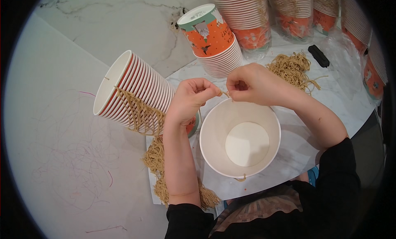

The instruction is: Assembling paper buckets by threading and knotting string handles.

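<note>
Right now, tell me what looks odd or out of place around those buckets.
Faint looping scribbles mark the pale surface at far left, like stray pen strokes. The string pile beyond the right hand looks tangled. The nearest bucket shows no visible damage.

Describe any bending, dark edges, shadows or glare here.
In the head view, black curved borders frame the scene, fisheye-style; in the head view, a soft shadow falls within the paper bucket; in the head view, clear plastic shines faintly; in the head view, twine between left hand and right hand is too tiny to follow.
</note>
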Available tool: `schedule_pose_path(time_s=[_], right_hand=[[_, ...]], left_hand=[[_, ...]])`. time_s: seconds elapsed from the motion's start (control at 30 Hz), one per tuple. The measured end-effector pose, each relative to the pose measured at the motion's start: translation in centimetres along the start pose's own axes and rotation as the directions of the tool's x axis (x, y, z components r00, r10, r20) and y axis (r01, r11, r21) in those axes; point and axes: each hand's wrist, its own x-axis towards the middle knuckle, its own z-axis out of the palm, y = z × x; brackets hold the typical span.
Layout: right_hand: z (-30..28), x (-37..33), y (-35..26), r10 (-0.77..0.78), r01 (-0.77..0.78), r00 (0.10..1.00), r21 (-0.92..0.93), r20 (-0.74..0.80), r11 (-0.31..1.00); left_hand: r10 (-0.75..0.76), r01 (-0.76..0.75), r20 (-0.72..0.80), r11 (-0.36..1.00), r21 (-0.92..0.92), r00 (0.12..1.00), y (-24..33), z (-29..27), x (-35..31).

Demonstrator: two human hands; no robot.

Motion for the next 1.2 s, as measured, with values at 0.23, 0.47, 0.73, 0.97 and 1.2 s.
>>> schedule_pose_path(time_s=[0.23, 0.47, 0.73, 0.97, 1.2], right_hand=[[0.1, 0.7, 0.6, 0.124, -0.108, 0.99, 0.227, -0.061, 0.968], [0.5, 1.0, 1.5, 0.102, -0.087, 0.994, 0.297, -0.036, 0.951], [1.0, 1.4, 2.2, 0.081, -0.034, 0.989, 0.345, -0.123, 0.938], [1.4, 1.6, 2.9, 0.097, -0.083, 0.995, 0.469, -0.006, 0.879], [1.5, 1.8, 3.3, 0.191, -0.264, 0.964, 0.606, 0.184, 0.75]], left_hand=[[-0.026, 0.022, -0.052, 0.997, -0.069, 0.998, 0.2, 0.5, 0.3], [-0.025, 0.023, -0.031, 0.997, -0.078, 0.999, 0.1, 1.2, 0.5], [0.0, 0.001, 0.008, 0.993, -0.118, 1.0, 0.0, 0.4, 0.2], [0.02, -0.028, -0.049, 0.988, -0.155, 0.999, -0.2, 0.7, 0.7], [0.082, -0.118, -0.205, 0.978, -0.17, 0.975, -1.3, 1.4, 1.5]])
